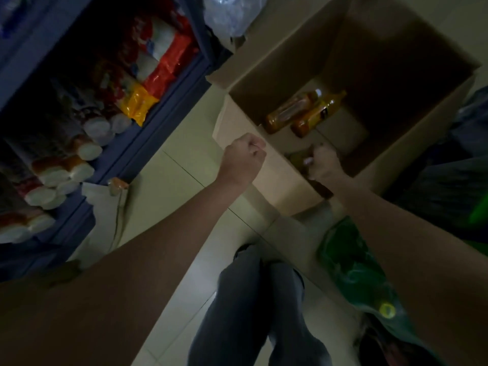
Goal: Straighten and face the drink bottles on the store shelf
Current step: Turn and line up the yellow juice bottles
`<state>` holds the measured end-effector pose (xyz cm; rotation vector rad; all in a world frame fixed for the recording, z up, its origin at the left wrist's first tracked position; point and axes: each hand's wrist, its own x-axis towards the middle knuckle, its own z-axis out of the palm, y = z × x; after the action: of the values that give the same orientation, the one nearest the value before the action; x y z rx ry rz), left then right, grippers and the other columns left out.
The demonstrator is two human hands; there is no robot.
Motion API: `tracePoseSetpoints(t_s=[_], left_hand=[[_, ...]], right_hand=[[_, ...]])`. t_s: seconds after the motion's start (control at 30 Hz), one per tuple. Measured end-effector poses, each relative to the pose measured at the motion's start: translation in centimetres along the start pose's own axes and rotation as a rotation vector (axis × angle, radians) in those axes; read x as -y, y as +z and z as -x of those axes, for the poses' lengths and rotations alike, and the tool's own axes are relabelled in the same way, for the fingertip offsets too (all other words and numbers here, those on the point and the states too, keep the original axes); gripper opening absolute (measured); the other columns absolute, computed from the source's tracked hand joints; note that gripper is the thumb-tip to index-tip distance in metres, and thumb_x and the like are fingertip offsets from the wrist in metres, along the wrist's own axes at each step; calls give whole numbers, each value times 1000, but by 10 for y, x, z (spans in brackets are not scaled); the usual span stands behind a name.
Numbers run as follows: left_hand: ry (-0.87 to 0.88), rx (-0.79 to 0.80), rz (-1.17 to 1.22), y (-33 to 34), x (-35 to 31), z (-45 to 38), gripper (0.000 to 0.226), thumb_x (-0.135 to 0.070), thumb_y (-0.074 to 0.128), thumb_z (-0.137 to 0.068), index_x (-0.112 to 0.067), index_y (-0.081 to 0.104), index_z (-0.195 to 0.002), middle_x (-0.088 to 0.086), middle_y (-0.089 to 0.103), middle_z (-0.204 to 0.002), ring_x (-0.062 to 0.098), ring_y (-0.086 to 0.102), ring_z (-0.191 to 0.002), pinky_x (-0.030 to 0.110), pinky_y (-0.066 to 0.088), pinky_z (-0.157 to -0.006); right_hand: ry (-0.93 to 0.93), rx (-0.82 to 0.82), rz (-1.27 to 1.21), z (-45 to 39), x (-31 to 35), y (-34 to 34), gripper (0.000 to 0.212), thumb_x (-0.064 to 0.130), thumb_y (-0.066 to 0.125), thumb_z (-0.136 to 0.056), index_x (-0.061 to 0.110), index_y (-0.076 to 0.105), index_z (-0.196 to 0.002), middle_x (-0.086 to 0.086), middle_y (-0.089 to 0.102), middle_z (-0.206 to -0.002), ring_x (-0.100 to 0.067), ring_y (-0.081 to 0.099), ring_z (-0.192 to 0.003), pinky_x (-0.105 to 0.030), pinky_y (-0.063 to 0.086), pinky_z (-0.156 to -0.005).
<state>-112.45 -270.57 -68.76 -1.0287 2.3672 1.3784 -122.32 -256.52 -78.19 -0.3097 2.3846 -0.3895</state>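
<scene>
Bare forearms reach down over jeans-clad legs (pixel 253 313) toward an open cardboard box (pixel 422 107).
Left hand (pixel 241 161) is fisted, holding nothing, at the box's near edge; right hand (pixel 323 165) inside grips a dark bottle (pixel 297 158), two orange drink bottles (pixel 303 112) just beyond; shelf (pixel 148 133) left across bare floor.

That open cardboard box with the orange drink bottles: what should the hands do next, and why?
Probably lift out the bottle the right hand grips inside the open brown cardboard box, near its front wall. The left hand is a closed fist holding nothing, and two orange drink bottles lie on the box floor.
</scene>
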Motion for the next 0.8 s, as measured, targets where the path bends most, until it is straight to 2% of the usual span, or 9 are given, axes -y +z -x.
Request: tracePoseSetpoints(t_s=[0.1,0.23,0.33,0.47,0.5,0.57,0.63,0.73,0.8], left_hand=[[6,15,-18,10,11,-3,20,-8,51,-91,-6,60,-109,10,63,-108,20,60,-102,21,42,-79],[-41,3,1,3,8,22,20,-7,51,-91,-7,60,-109,10,63,-111,20,59,-103,20,42,-80],[-76,7,22,-17,-20,64,20,-5,51,-90,-6,59,-108,13,62,-111,23,60,-103,20,42,-77],[-14,36,13,-60,-95,137,17,-5,51,-90,-11,56,-105,15,63,-108,26,60,-101,27,47,-87],[10,38,-7,-70,-114,154,18,-5,51,-90,-11,55,-107,13,63,-107,25,60,-100,24,46,-85],[65,57,-60,-87,-151,191,20,-6,51,-91,-8,55,-110,10,62,-101,21,56,-94,18,40,-70],[125,87,-90,-98,-178,228,20,-6,53,-90,-6,55,-110,11,62,-96,25,57,-95,20,39,-68],[225,172,-192,-98,-207,291,17,-7,56,-87,-5,57,-104,19,65,-103,33,60,-102,33,45,-81],[294,269,-300,-90,-222,341,14,-7,58,-86,-9,60,-99,19,66,-105,31,61,-99,32,46,-83]], right_hand=[[-22,55,-30,-5,1,19,27,11,46,-97,0,54,-120,-18,53,-122,-19,48,-92,-28,38,-80],[47,-11,-99,26,6,-17,25,-2,51,-91,-3,61,-113,-19,58,-122,-32,54,-114,-34,43,-93],[33,-3,-105,79,9,-69,35,-5,50,-90,2,56,-124,-16,56,-128,-27,52,-120,-28,42,-94],[-16,-2,-67,181,23,-164,28,6,47,-95,2,55,-122,-16,57,-123,-28,53,-116,-30,39,-88],[-26,-26,-98,206,26,-185,29,6,47,-95,1,55,-122,-17,57,-123,-31,52,-116,-31,39,-90],[-42,-72,-186,257,30,-220,29,7,48,-94,0,54,-121,-20,58,-121,-35,53,-115,-37,41,-96],[-58,-122,-251,311,30,-248,25,11,52,-93,3,55,-117,-18,60,-117,-34,57,-109,-43,46,-95],[-85,-220,-285,405,18,-273,25,13,55,-91,8,57,-116,-13,62,-118,-30,58,-111,-36,46,-94],[-111,-244,-267,482,6,-281,29,14,57,-91,8,56,-120,-12,62,-117,-27,58,-110,-30,43,-89]])
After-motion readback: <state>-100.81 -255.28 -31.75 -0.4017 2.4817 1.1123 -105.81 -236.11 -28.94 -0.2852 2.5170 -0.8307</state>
